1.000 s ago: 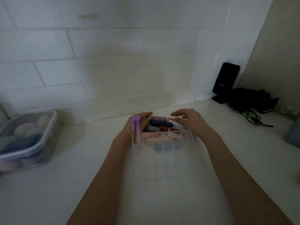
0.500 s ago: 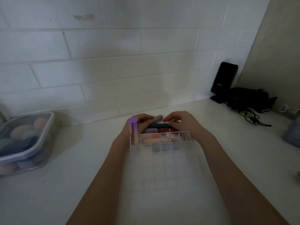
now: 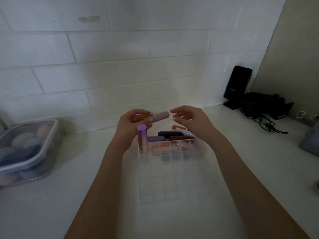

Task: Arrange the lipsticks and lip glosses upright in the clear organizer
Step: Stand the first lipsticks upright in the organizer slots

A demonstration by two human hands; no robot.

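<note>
A clear organizer (image 3: 170, 171) with a grid of cells sits on the white counter in front of me. One purple-to-peach lipstick (image 3: 142, 138) stands upright in its far left corner cell. Beyond its far edge lie several tubes: navy (image 3: 170, 134), mauve (image 3: 156, 139), dark red (image 3: 179, 138), orange-red (image 3: 179, 127); a peach tube (image 3: 164, 149) shows through the organizer's far wall. My left hand (image 3: 132, 125) holds a pale mauve tube (image 3: 159, 116) nearly level above that pile. My right hand (image 3: 189, 119) hovers just right of the tube's end, fingers apart.
A lidded clear box of makeup sponges (image 3: 25, 150) sits at the left by the tiled wall. A black device on a stand (image 3: 237, 87) with black gear and cables (image 3: 265, 116) fills the back right corner. A grey object (image 3: 310, 140) lies at the right edge.
My left hand has lifted the pale mauve tube up out of the pile. My right hand rose from the tubes and now hovers by the tube's end.
</note>
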